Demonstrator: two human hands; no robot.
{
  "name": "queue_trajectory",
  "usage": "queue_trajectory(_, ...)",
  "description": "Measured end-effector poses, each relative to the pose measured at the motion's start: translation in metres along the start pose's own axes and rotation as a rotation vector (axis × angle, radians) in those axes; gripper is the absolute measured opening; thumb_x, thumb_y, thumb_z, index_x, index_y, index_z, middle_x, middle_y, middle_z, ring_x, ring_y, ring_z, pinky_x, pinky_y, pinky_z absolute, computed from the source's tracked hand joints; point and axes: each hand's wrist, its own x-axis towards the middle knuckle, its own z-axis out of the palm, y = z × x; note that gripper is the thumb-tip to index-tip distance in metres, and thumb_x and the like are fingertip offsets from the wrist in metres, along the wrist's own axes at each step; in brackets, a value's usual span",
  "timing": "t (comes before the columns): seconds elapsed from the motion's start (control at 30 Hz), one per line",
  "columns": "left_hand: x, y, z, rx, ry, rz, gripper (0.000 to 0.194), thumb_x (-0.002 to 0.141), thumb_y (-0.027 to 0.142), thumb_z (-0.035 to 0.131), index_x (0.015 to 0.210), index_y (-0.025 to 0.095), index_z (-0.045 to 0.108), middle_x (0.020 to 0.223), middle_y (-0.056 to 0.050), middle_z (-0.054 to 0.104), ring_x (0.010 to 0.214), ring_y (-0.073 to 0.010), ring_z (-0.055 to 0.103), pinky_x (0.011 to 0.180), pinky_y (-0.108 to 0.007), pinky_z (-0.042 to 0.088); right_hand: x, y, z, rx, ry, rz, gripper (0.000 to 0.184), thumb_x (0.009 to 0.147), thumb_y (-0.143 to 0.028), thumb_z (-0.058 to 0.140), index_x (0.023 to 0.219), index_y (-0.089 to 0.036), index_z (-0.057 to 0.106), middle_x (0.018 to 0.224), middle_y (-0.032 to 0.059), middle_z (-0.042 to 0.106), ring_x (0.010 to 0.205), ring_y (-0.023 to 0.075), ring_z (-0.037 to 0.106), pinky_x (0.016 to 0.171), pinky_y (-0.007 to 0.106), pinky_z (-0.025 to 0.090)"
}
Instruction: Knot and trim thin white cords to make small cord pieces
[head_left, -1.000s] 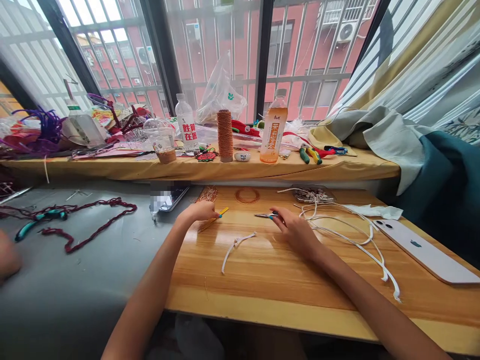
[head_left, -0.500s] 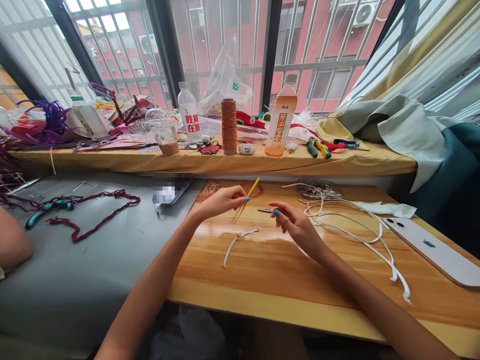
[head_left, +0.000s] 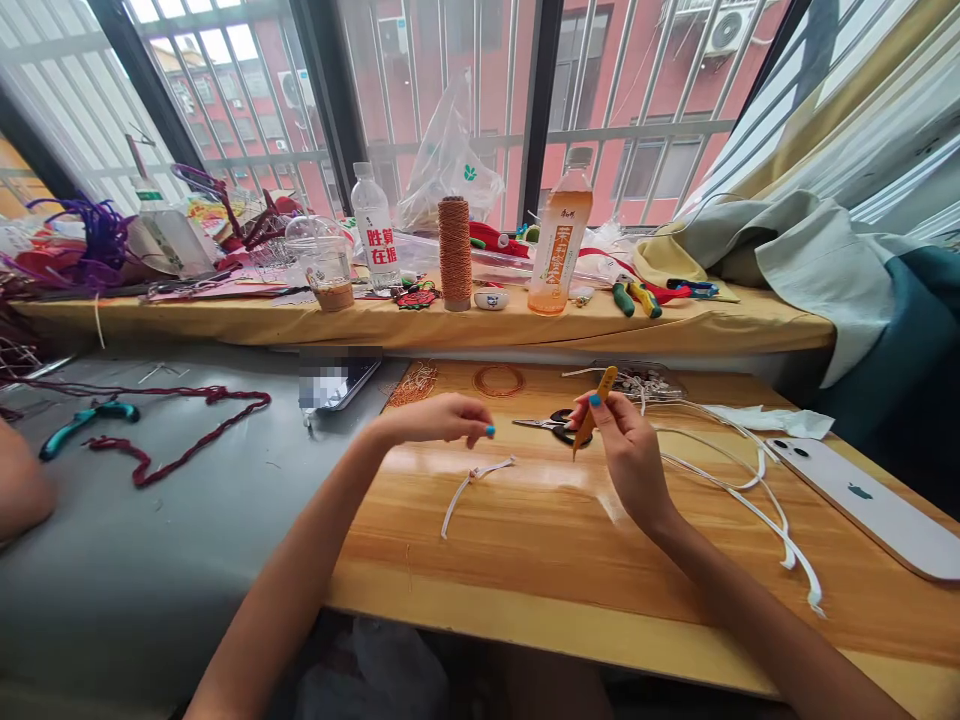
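My right hand [head_left: 627,445] pinches a pair of yellow tweezers [head_left: 605,384] between thumb and fingers, tips pointing down. Just behind it on the wooden board lie small scissors [head_left: 534,423] with black handles, partly covered by the fingers. My left hand [head_left: 442,418] hovers over the board, fingers loosely bent and apart from the thumb, holding nothing. Below it, a short knotted piece of white cord [head_left: 456,502] rests on the wood. A coil of copper wire [head_left: 480,381] lies behind the left hand.
Long white cords [head_left: 739,478] and a phone [head_left: 870,500] lie to the right, near a clear tray of small pieces [head_left: 652,383]. A spool of copper-coloured cord [head_left: 454,255] and bottles [head_left: 561,240] line the sill. Teal pliers [head_left: 82,425] and another person's arm [head_left: 22,485] are at left.
The yellow tweezers have passed from my left hand to my right hand. My left hand has drawn slightly left and lower, and the scissors' handles now show.
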Motion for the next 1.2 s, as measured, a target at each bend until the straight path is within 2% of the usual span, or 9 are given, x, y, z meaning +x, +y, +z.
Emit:
queue_trajectory(0.13, -0.007, -0.017, -0.014, 0.012, -0.276, -0.231, 0.016, 0.064, 0.031, 0.058, 0.069, 0.017, 0.062, 0.055, -0.001, 0.055, 0.045, -0.0078, 0.039, 0.039, -0.018, 0.024, 0.008, 0.001, -0.008, -0.118, 0.052, -0.124, 0.023, 0.079, -0.041, 0.046, 0.081, -0.022, 0.057, 0.08, 0.0027, 0.049, 0.077, 0.0149, 0.051, 0.068, 0.028, 0.044)
queue_trajectory(0.27, 0.0, -0.02, 0.004, 0.132, -0.4, -0.37, 0.018, 0.056, 0.032, 0.065, 0.049, 0.016, 0.059, 0.046, -0.004, 0.057, 0.037, -0.0105, 0.041, 0.036, -0.021, 0.024, 0.007, 0.0, -0.013, -0.371, 0.007, -0.226, 0.024, 0.076, -0.041, 0.05, 0.08, -0.022, 0.064, 0.075, 0.0031, 0.05, 0.072, 0.0151, 0.05, 0.063, 0.026, 0.041)
queue_trajectory(0.5, 0.005, -0.016, 0.015, 0.226, -0.376, -0.215, 0.021, 0.064, 0.026, 0.053, 0.045, 0.017, 0.053, 0.042, -0.001, 0.055, 0.035, -0.0091, 0.042, 0.037, -0.02, 0.029, 0.004, 0.001, -0.011, -0.071, -0.001, -0.02, 0.03, 0.08, -0.046, 0.041, 0.085, -0.019, 0.053, 0.05, -0.0038, 0.044, 0.036, 0.007, 0.033, 0.035, 0.021, 0.024)
queue_trajectory(0.6, 0.008, -0.016, 0.009, 0.13, -0.244, -0.145, 0.019, 0.066, 0.028, 0.052, 0.052, 0.016, 0.055, 0.045, 0.0, 0.054, 0.038, -0.0078, 0.042, 0.039, -0.019, 0.03, 0.006, 0.005, -0.011, -0.044, -0.041, 0.037, 0.032, 0.079, -0.05, 0.041, 0.079, -0.018, 0.05, 0.043, -0.0053, 0.04, 0.034, 0.0073, 0.03, 0.033, 0.02, 0.021)
queue_trajectory(0.77, 0.023, -0.021, 0.009, -0.188, 0.309, -0.085, 0.026, 0.074, 0.036, 0.046, 0.063, 0.013, 0.053, 0.041, 0.005, 0.041, 0.034, -0.0038, 0.032, 0.035, -0.017, 0.021, 0.005, 0.011, -0.007, -0.396, -0.186, -0.072, 0.034, 0.079, -0.048, 0.041, 0.065, -0.018, 0.048, 0.044, -0.0035, 0.042, 0.037, 0.0081, 0.035, 0.039, 0.022, 0.027)
queue_trajectory(0.83, 0.029, -0.023, 0.014, -0.338, 0.443, -0.055, 0.026, 0.076, 0.036, 0.043, 0.063, 0.014, 0.048, 0.043, 0.005, 0.041, 0.033, -0.003, 0.031, 0.034, -0.017, 0.02, 0.005, 0.011, -0.006, -0.466, -0.229, -0.087, 0.035, 0.079, -0.047, 0.04, 0.06, -0.019, 0.046, 0.046, -0.003, 0.043, 0.037, 0.0079, 0.036, 0.041, 0.023, 0.028)
queue_trajectory(0.97, 0.033, -0.024, 0.021, -0.552, 0.455, 0.002, 0.019, 0.074, 0.033, 0.048, 0.069, 0.015, 0.043, 0.054, 0.003, 0.051, 0.034, -0.002, 0.033, 0.035, -0.016, 0.02, 0.007, 0.008, -0.007, -0.376, -0.384, 0.035, 0.03, 0.075, -0.047, 0.047, 0.064, -0.019, 0.046, 0.046, -0.0048, 0.043, 0.04, 0.008, 0.039, 0.04, 0.02, 0.03)
queue_trajectory(1.1, 0.03, -0.021, 0.02, -0.665, 0.459, 0.029, 0.025, 0.072, 0.037, 0.051, 0.081, 0.014, 0.05, 0.061, 0.0, 0.057, 0.036, -0.0021, 0.035, 0.037, -0.016, 0.022, 0.007, 0.007, -0.01, -0.213, -0.657, 0.188, 0.032, 0.073, -0.048, 0.049, 0.075, -0.017, 0.053, 0.053, -0.004, 0.045, 0.045, 0.0076, 0.041, 0.039, 0.018, 0.031)
queue_trajectory(1.2, 0.027, -0.018, 0.017, -0.718, 0.502, 0.019, 0.033, 0.074, 0.043, 0.048, 0.08, 0.012, 0.056, 0.068, -0.005, 0.061, 0.049, -0.0057, 0.046, 0.044, -0.017, 0.03, 0.005, 0.006, -0.01, -0.133, -0.732, 0.208, 0.036, 0.077, -0.048, 0.043, 0.076, -0.015, 0.056, 0.053, -0.0034, 0.043, 0.046, 0.0066, 0.04, 0.041, 0.019, 0.03)
